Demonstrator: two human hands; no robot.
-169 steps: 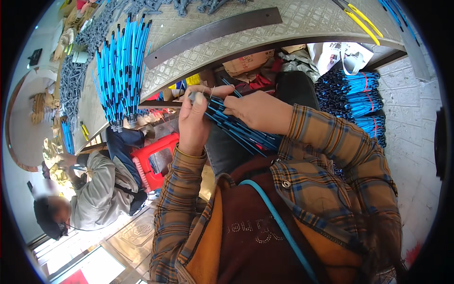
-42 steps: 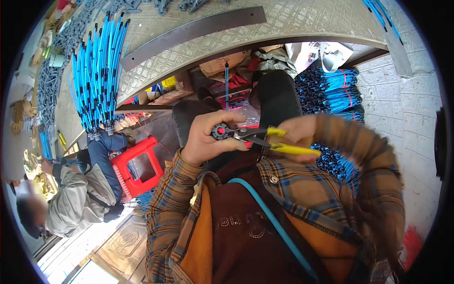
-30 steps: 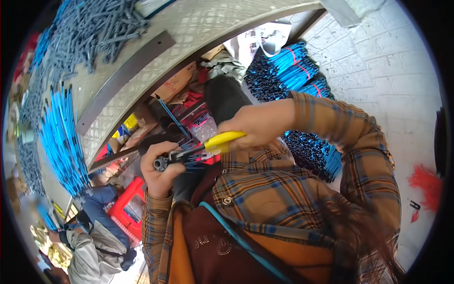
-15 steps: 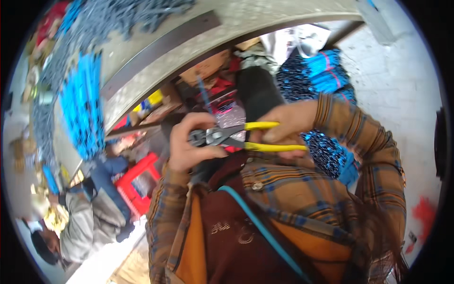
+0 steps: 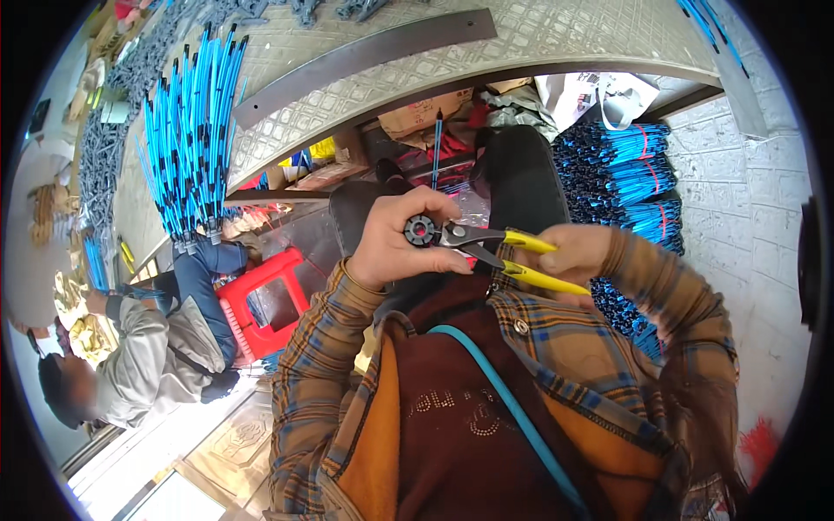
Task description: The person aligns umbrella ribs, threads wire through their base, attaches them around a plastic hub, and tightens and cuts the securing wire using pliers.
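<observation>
My left hand pinches a small dark, round, notched piece between thumb and fingers. A thin blue rod with a black tip sticks out from behind this hand; its lower end is hidden, so I cannot tell if it joins the round piece. My right hand grips the yellow handles of a pair of pliers, which are spread apart. The grey jaws point left, right beside the round piece, and my left fingertips and thumb surround them.
A pale textured table curves ahead, with a dark metal strip and a fan of blue rods on it. Tied blue bundles stack at right. A red plastic stool and a seated person are at left.
Both hands and the pliers have shifted to the right in the picture. The notched end of the round piece now faces up into view. The whole surroundings have shifted too.
</observation>
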